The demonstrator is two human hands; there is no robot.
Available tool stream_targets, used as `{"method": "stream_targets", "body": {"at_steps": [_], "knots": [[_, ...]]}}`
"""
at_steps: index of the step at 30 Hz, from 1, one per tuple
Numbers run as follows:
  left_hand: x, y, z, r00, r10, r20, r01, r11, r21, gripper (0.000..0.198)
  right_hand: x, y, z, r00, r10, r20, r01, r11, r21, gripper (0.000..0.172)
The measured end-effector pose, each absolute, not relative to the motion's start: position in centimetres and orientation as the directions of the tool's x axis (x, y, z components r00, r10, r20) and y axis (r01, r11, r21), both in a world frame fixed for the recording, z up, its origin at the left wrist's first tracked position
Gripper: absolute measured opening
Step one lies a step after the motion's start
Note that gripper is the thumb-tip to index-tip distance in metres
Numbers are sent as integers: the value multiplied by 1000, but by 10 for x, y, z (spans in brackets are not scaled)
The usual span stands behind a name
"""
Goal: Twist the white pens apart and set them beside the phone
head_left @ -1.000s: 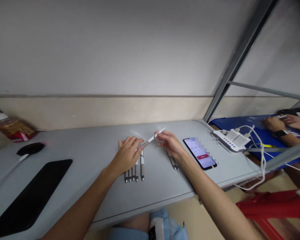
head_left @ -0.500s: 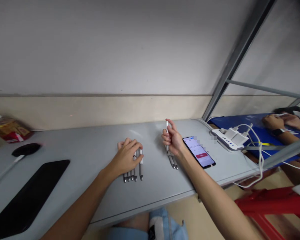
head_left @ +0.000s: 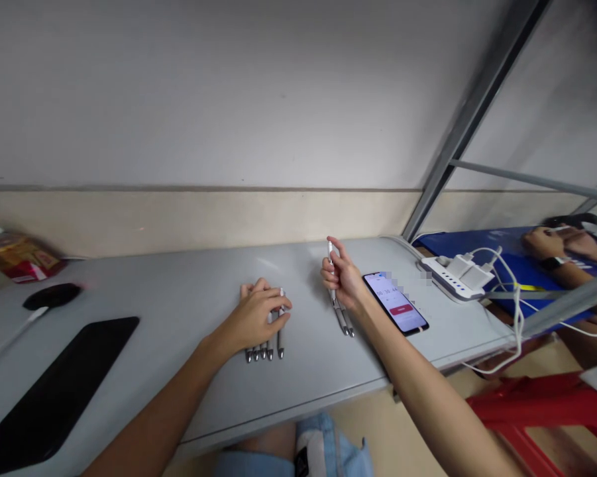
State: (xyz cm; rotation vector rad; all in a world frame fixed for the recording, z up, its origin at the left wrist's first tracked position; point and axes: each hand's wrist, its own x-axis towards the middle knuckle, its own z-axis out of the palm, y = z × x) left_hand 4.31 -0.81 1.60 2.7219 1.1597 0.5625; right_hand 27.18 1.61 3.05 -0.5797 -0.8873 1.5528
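My left hand [head_left: 257,317] lies over a row of grey-and-white pens [head_left: 256,354] and covers their upper parts. Its thumb and fingers close on the rightmost pen [head_left: 281,346] of that row, which rests on the table with its silver tip toward me. My right hand [head_left: 346,278] is closed around a white pen [head_left: 330,249], held upright, the index finger near its top end. Just below that hand, more grey pens [head_left: 344,323] lie side by side on the table, partly hidden by the fingers.
A phone [head_left: 396,301] with a lit timer screen lies right of my right hand, near a white power strip [head_left: 452,278] with plugs and cables. At left are a black mat [head_left: 62,391], a black oval object [head_left: 52,296] and a jar [head_left: 20,255]. Another person's hands [head_left: 551,244] work beyond the metal frame [head_left: 430,189].
My left hand has shifted slightly right, its fingers closing further over the rightmost pen. The upright pen in my right hand has tilted a little left.
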Motion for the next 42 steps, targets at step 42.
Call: {"method": "stream_targets", "body": {"at_steps": [42], "knots": [[46,-7,28,355,847,397,659,-528,536,15,284,21,21,7,997,73,800,38,-598,42]]}}
